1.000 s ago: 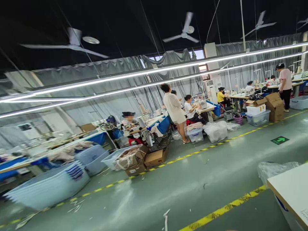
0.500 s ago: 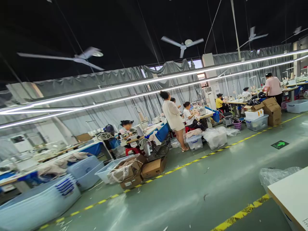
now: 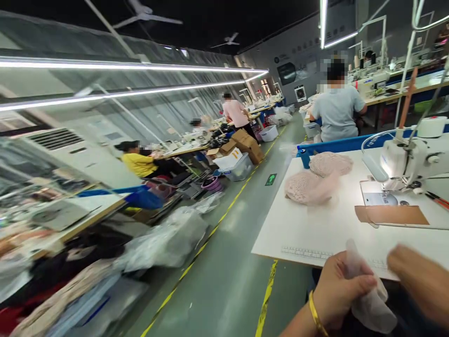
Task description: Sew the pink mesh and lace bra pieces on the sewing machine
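Pinched between the thumb and fingers of my left hand [image 3: 345,285] is a thin, whitish piece of sheer fabric [image 3: 372,306], hanging down past the table's front edge. A yellow bangle [image 3: 316,314] circles that wrist. My right hand [image 3: 409,267] is smeared by motion to the right of the fabric, so its fingers cannot be made out. Both hands are at the near edge of a white sewing table [image 3: 280,234]. Beyond them stands a white sewing machine [image 3: 403,159]. Two beige lace pieces [image 3: 310,187] lie on the table's left part.
A printed ruler strip [image 3: 305,252] runs along the table's front. Brown board [image 3: 391,214] lies before the machine, and red-handled scissors or tweezers [image 3: 438,200] at the right. A blue bottle-like object [image 3: 303,157] stands behind the lace. Ahead, a person in grey [image 3: 336,112] sits.
My view has swung right and down from the aisle to the sewing table. Both my hands, the sheer fabric and the machine have come into view.
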The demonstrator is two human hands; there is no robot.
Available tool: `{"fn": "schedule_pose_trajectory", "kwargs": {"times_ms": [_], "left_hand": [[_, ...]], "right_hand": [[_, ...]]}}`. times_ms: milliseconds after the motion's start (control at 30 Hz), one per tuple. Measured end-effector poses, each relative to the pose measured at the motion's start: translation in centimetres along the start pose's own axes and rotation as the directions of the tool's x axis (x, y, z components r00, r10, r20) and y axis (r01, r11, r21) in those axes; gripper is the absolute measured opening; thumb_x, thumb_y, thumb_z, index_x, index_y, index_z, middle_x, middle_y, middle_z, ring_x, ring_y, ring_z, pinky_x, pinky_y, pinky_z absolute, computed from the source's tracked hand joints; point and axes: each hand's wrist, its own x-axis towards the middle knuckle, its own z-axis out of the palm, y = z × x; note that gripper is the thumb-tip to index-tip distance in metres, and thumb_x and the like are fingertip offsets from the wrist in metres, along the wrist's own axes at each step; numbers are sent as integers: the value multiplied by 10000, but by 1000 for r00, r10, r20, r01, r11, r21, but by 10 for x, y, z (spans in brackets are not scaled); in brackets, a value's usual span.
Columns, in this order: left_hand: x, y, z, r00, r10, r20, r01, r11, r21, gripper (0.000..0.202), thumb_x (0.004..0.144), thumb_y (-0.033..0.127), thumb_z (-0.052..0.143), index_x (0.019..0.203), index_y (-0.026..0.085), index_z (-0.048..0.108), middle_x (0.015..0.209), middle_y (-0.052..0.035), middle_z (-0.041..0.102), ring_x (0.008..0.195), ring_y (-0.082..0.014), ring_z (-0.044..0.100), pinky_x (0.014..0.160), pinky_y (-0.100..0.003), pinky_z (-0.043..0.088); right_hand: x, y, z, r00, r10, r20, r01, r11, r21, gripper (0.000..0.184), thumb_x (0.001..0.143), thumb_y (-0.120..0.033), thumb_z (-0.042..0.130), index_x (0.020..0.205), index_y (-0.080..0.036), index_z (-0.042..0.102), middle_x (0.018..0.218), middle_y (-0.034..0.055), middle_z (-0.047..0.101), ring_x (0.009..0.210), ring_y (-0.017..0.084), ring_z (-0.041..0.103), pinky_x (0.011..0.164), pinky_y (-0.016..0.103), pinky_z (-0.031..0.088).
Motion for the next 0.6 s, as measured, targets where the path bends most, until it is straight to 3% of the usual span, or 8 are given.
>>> {"fn": "schedule_pose_trajectory", "kwargs": {"times_ms": [100,167,233,300,367,433,500,600], "left_hand": [[5,1,-1,995,69,-72,-69,998,9,553,562,533,1049,738,127,717,642,-6,649,557,-89,502,600,-229,408],[8,-1,-1,985,106,-133,-107,994,1,544,578,521,1048,773,130,723,673,-9,670,586,-97,520,613,-228,418],[11,-5,0,980,122,-158,-125,992,-10,523,604,508,1043,786,135,724,682,-5,676,607,-100,528,634,-228,431],[13,-8,2,982,120,-149,-124,992,-16,501,634,498,1034,792,136,724,696,-12,691,639,-114,558,667,-238,454],[14,-9,6,984,113,-135,-120,992,-38,490,647,490,1030,785,135,721,718,-31,712,673,-135,591,695,-252,473],[14,-7,8,975,131,-178,-150,984,-94,475,645,471,1033,790,140,724,767,-42,734,723,-148,613,729,-257,486],[15,-4,9,961,147,-234,-183,973,-142,452,643,441,1039,793,145,732,790,-33,732,737,-135,596,746,-246,481],[16,1,9,975,105,-197,-139,977,-165,436,649,426,1034,802,131,752,789,-34,710,722,-123,560,735,-239,465]], "right_hand": [[11,18,-22,990,137,25,-135,989,-67,296,1094,-390,524,874,-252,666,804,51,684,710,219,644,663,323,521],[9,11,-24,953,241,183,-255,965,58,321,1107,-465,513,916,-258,666,826,32,692,719,211,646,676,310,520],[1,-5,-12,849,317,423,-448,856,258,418,1097,-611,489,943,-263,664,844,21,692,758,212,650,696,299,526],[-6,-22,9,785,333,522,-583,683,440,490,1037,-732,528,1051,-264,671,953,38,713,865,237,666,792,324,555],[-9,-35,30,787,443,429,-615,511,601,530,949,-775,648,1038,-253,658,937,35,694,864,240,656,791,337,556],[-9,-41,43,751,570,335,-605,388,695,543,866,-764,762,929,-242,628,852,10,650,800,216,630,728,315,539],[-9,-44,47,708,638,303,-613,342,712,548,813,-737,832,870,-237,614,801,-7,618,756,196,606,678,292,521],[-10,-47,42,702,667,250,-613,387,689,523,798,-708,856,895,-240,645,826,1,628,775,200,615,680,288,538]]}}
